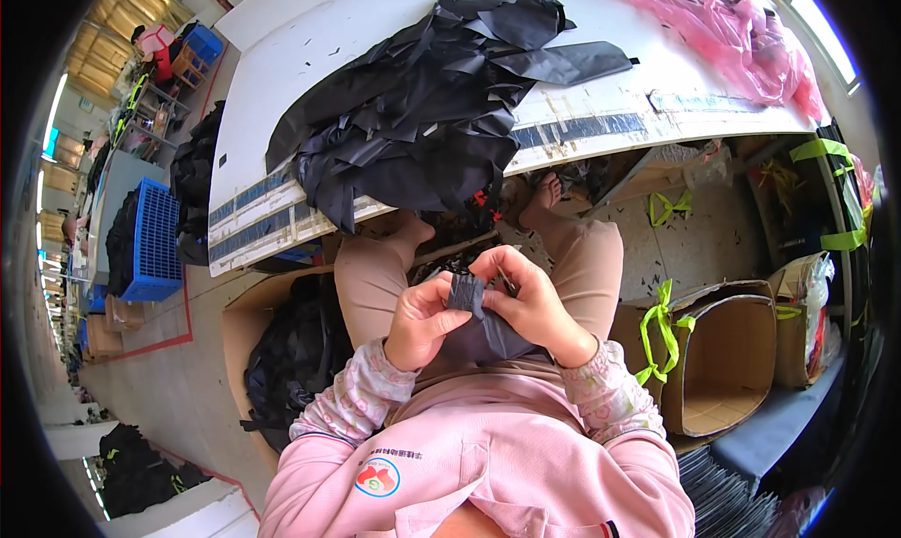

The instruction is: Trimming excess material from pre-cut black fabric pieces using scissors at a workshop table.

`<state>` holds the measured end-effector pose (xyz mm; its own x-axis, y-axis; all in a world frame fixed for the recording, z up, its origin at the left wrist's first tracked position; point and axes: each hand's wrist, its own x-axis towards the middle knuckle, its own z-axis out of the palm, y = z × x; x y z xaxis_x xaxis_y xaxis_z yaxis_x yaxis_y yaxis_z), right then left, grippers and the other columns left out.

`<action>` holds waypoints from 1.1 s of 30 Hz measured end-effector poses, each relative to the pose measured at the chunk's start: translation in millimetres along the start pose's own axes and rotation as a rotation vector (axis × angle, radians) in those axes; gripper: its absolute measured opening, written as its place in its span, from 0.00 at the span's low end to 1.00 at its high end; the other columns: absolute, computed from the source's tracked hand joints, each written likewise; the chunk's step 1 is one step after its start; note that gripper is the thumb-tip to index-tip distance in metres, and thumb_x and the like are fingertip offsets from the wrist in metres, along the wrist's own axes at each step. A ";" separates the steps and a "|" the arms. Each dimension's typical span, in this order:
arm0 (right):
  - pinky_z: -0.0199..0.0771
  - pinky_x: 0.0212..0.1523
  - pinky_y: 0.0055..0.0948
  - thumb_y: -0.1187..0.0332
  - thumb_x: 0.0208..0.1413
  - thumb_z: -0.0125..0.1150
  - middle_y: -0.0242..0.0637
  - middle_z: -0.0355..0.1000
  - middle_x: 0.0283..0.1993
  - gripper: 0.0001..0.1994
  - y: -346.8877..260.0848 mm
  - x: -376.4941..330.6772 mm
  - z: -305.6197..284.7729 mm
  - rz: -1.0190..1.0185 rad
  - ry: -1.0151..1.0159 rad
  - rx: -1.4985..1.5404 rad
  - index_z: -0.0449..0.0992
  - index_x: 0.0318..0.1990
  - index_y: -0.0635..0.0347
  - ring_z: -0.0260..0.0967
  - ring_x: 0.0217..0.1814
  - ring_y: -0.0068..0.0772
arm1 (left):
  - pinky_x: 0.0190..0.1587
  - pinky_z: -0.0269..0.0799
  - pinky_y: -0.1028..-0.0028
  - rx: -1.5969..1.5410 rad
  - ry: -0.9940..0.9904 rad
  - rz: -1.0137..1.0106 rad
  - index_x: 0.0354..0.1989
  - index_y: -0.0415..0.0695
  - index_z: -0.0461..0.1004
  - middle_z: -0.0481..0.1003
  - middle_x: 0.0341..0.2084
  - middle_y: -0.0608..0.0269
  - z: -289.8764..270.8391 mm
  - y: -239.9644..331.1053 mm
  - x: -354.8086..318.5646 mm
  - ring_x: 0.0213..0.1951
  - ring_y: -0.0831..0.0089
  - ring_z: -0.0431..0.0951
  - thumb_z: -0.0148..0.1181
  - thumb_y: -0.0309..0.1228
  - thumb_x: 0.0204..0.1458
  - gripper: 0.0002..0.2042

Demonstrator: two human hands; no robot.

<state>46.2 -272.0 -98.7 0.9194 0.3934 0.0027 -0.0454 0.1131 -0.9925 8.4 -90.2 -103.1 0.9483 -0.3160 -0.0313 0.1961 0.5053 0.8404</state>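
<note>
Above my lap, both hands hold a black fabric piece [465, 294], whose small folded end stands up between them. The fingers of my left hand [419, 322] pinch that end from the left. My right hand [540, 303] closes on the fabric from the right, thumb against its edge. Something thin and shiny shows between the right fingers, too small to name. From beneath the right hand the rest of the fabric hangs down over my lap. Beyond my knees, a heap of black fabric pieces [404, 116] lies on the white table [319, 22] and droops over its near edge.
Pink plastic sheeting [732, 41] covers the table's far right. A cardboard box [237, 350] with black fabric stands left of my legs, an open cardboard box [723, 388] to the right with a neon-green strip [662, 336]. Further left stands a blue crate [158, 242].
</note>
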 end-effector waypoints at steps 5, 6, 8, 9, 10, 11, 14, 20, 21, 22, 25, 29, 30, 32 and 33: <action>0.68 0.34 0.31 0.70 0.48 0.69 0.41 0.65 0.33 0.16 -7.0 -4.4 -4.7 -0.221 0.258 -0.454 0.70 0.41 0.67 0.65 0.32 0.39 | 0.45 0.67 0.80 0.308 0.175 0.274 0.33 0.34 0.74 0.69 0.36 0.67 1.4 1.5 2.7 0.41 0.80 0.72 0.56 0.13 0.49 0.05; 0.66 0.33 0.27 0.69 0.51 0.67 0.37 0.65 0.31 0.15 -6.9 -8.1 -7.2 -0.188 0.205 -0.444 0.70 0.42 0.66 0.63 0.31 0.32 | 0.44 0.68 0.81 0.322 0.194 0.302 0.36 0.33 0.72 0.69 0.37 0.67 -0.2 0.1 3.2 0.40 0.81 0.72 0.56 0.13 0.51 0.05; 0.62 0.29 0.20 0.65 0.58 0.62 0.27 0.64 0.25 0.12 -10.3 -15.3 -6.4 -0.070 0.058 -0.321 0.70 0.41 0.64 0.61 0.27 0.19 | 0.45 0.68 0.81 0.346 0.218 0.319 0.37 0.33 0.72 0.69 0.38 0.67 -2.0 -1.8 4.0 0.40 0.81 0.73 0.56 0.14 0.51 0.06; 0.60 0.24 0.16 0.63 0.60 0.60 0.23 0.63 0.23 0.10 -11.0 -20.2 1.3 0.110 0.020 -0.023 0.69 0.37 0.61 0.59 0.24 0.14 | 0.45 0.67 0.81 0.370 0.243 0.337 0.38 0.33 0.72 0.70 0.38 0.68 -2.5 -2.3 4.2 0.40 0.82 0.73 0.56 0.14 0.52 0.07; 0.58 0.21 0.15 0.63 0.60 0.59 0.22 0.62 0.23 0.10 -10.9 -23.6 5.2 0.187 -0.028 0.090 0.69 0.36 0.60 0.58 0.22 0.12 | 0.45 0.67 0.81 0.370 0.242 0.337 0.38 0.33 0.72 0.70 0.38 0.68 -2.4 -3.1 4.5 0.40 0.82 0.73 0.56 0.14 0.52 0.07; 0.55 0.18 0.13 0.63 0.61 0.59 0.21 0.61 0.22 0.10 -11.0 -25.2 7.7 0.265 -0.077 0.204 0.68 0.35 0.59 0.57 0.19 0.10 | 0.44 0.68 0.82 0.385 0.246 0.357 0.39 0.33 0.72 0.70 0.39 0.68 -2.3 -3.8 4.6 0.40 0.82 0.73 0.56 0.14 0.52 0.07; 0.51 0.17 0.17 0.60 0.61 0.59 0.20 0.59 0.18 0.13 -3.3 -26.0 11.2 0.323 -0.166 0.325 0.66 0.31 0.58 0.53 0.18 0.11 | 0.43 0.68 0.83 0.398 0.265 0.372 0.39 0.33 0.72 0.70 0.39 0.68 1.3 -3.8 4.3 0.39 0.83 0.73 0.56 0.14 0.53 0.07; 0.50 0.18 0.19 0.59 0.59 0.62 0.20 0.56 0.18 0.15 0.5 -24.4 20.4 0.225 -0.118 0.183 0.67 0.30 0.59 0.49 0.20 0.12 | 0.41 0.69 0.82 0.432 0.283 0.402 0.38 0.34 0.74 0.70 0.40 0.67 -3.6 -8.8 3.2 0.38 0.82 0.74 0.57 0.15 0.53 0.06; 0.50 0.19 0.21 0.59 0.58 0.63 0.21 0.55 0.18 0.15 1.6 -24.4 21.3 0.167 -0.086 0.103 0.67 0.29 0.60 0.47 0.21 0.13 | 0.42 0.69 0.82 0.444 0.295 0.407 0.38 0.34 0.74 0.70 0.40 0.66 -4.1 -9.4 2.9 0.38 0.81 0.74 0.57 0.14 0.52 0.06; 0.50 0.19 0.21 0.59 0.58 0.63 0.21 0.55 0.18 0.15 2.3 -24.6 21.7 0.167 -0.086 0.102 0.67 0.29 0.60 0.47 0.21 0.13 | 0.42 0.69 0.82 0.443 0.294 0.407 0.38 0.34 0.74 0.70 0.40 0.66 -4.8 -9.6 2.8 0.38 0.81 0.74 0.57 0.14 0.52 0.06; 0.51 0.19 0.24 0.59 0.56 0.65 0.26 0.54 0.17 0.17 1.9 -24.9 22.3 0.139 -0.046 -0.004 0.67 0.29 0.62 0.46 0.22 0.16 | 0.42 0.69 0.82 0.440 0.292 0.397 0.37 0.34 0.74 0.69 0.41 0.66 -5.4 -10.1 2.1 0.38 0.81 0.74 0.57 0.14 0.52 0.06; 0.53 0.19 0.26 0.58 0.56 0.65 0.30 0.53 0.17 0.17 -0.3 -25.5 23.5 0.138 -0.026 -0.077 0.67 0.29 0.63 0.47 0.22 0.18 | 0.42 0.69 0.81 0.459 0.306 0.411 0.39 0.34 0.74 0.69 0.41 0.66 -4.1 -10.8 1.6 0.38 0.81 0.74 0.56 0.14 0.53 0.07; 0.53 0.19 0.27 0.58 0.56 0.65 0.31 0.52 0.17 0.18 0.6 -26.0 24.0 0.142 -0.019 -0.090 0.67 0.29 0.63 0.47 0.22 0.18 | 0.42 0.70 0.81 0.464 0.317 0.426 0.39 0.35 0.73 0.69 0.42 0.66 -4.0 -10.7 1.9 0.38 0.81 0.74 0.56 0.14 0.53 0.07; 0.53 0.19 0.27 0.58 0.56 0.65 0.31 0.52 0.17 0.18 2.8 -26.8 25.1 0.140 -0.015 -0.092 0.67 0.29 0.63 0.47 0.22 0.18 | 0.42 0.70 0.81 0.492 0.322 0.428 0.40 0.35 0.73 0.69 0.42 0.66 -6.8 -9.8 2.1 0.39 0.81 0.74 0.56 0.14 0.53 0.07; 0.53 0.19 0.27 0.58 0.56 0.65 0.31 0.52 0.17 0.18 3.4 -26.9 25.6 0.138 -0.012 -0.094 0.67 0.29 0.63 0.47 0.21 0.18 | 0.43 0.70 0.81 0.521 0.327 0.431 0.40 0.35 0.73 0.69 0.42 0.66 -7.8 -9.6 2.2 0.39 0.81 0.74 0.55 0.14 0.53 0.08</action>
<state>11.3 -258.8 -99.0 0.9023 0.4098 -0.1335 -0.1335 -0.0288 -0.9906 10.6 -89.5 -115.5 0.9562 0.1196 0.2673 -0.2755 0.0585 0.9595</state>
